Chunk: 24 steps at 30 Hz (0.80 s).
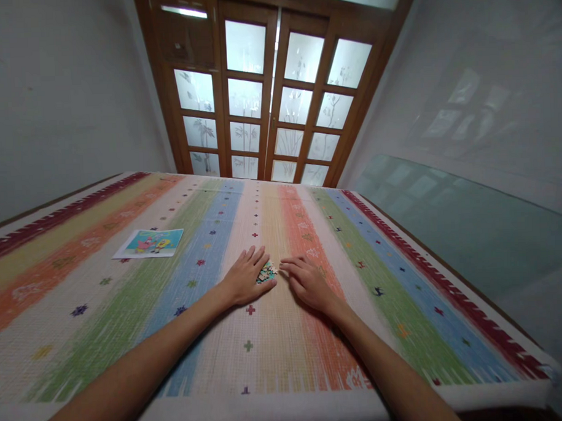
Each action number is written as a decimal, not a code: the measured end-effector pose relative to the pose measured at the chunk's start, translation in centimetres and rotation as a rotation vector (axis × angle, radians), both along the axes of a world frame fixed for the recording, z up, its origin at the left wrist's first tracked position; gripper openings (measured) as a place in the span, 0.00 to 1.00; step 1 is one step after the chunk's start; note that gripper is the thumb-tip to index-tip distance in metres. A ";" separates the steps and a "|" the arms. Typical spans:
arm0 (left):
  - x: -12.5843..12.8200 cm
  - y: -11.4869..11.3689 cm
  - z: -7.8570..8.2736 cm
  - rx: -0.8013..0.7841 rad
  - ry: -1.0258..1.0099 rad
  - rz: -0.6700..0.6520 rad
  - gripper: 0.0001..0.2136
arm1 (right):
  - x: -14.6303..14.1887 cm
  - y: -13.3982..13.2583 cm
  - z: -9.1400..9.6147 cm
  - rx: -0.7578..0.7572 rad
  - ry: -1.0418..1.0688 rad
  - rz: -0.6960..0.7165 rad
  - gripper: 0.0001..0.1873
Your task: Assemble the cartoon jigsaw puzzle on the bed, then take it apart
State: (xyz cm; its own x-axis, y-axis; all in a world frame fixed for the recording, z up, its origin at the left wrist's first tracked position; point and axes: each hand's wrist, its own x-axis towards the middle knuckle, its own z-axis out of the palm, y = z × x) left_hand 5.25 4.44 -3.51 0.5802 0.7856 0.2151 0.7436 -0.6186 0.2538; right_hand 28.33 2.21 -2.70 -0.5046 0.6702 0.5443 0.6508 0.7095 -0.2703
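A small heap of jigsaw pieces [267,272] lies on the striped mat [128,314] in the middle of the view. My left hand [246,278] rests flat on the mat with its fingers spread, partly over the left side of the heap. My right hand [307,281] lies palm down just right of the heap, its fingers stretched out and the fingertips touching the pieces. Neither hand grips anything.
A picture card with cartoon figures [149,243] lies on the mat to the far left. Wooden doors with frosted glass panes [268,100] stand behind the mat. A glass panel [470,228] runs along the right side. The mat's near edge is just below my forearms.
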 end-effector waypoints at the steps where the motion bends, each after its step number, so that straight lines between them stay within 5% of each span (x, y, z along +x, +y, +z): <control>1: 0.0 0.0 0.1 -0.011 0.007 0.011 0.35 | 0.0 0.0 0.0 0.004 -0.001 -0.002 0.16; 18: 0.2 0.0 0.5 0.002 -0.047 -0.155 0.29 | 0.8 0.5 -0.3 0.006 0.024 -0.070 0.14; 24: -0.1 0.2 0.6 -0.016 -0.046 -0.075 0.33 | 0.9 0.5 -0.2 0.021 0.025 -0.074 0.13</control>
State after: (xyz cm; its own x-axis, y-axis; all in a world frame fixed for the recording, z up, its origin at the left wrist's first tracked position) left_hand 5.16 4.66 -2.87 0.6275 0.7438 0.2302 0.6827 -0.6678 0.2968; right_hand 29.19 2.68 -2.91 -0.4403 0.6934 0.5703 0.6947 0.6655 -0.2728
